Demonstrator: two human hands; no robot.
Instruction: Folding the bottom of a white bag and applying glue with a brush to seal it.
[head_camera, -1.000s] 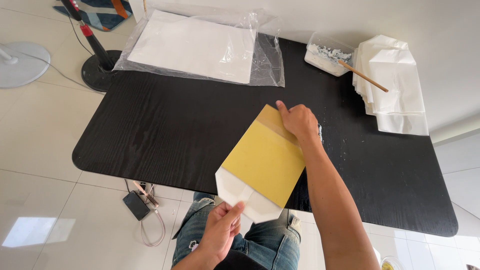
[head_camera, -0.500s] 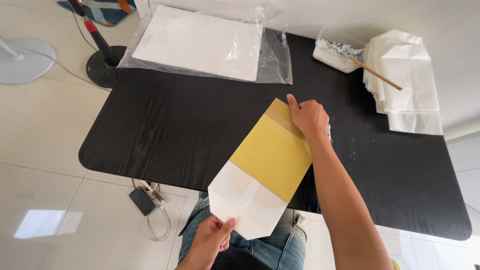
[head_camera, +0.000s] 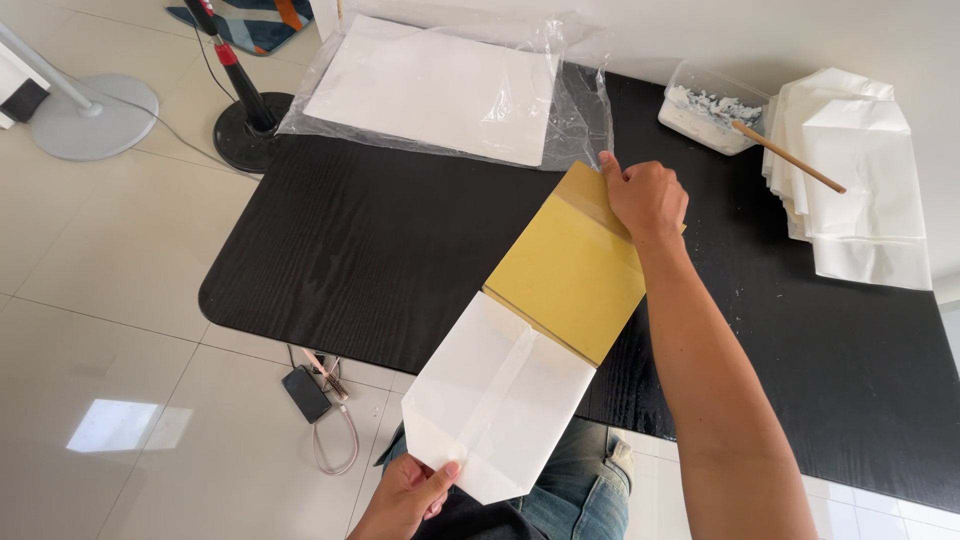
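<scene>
Left hand pinches one white paper bag; right hand grips one yellow board.

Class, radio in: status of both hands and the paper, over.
Left hand pinching white folded paper at near edge. Right hand gripping yellow card at far end. Card lies on black table; nothing blocking.

Yellow board, white paper, black table

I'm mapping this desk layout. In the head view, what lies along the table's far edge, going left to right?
Clear plastic bag of white sheets → clear tub of white scraps → wooden stick resting in the tub → stack of folded white paper.
</scene>
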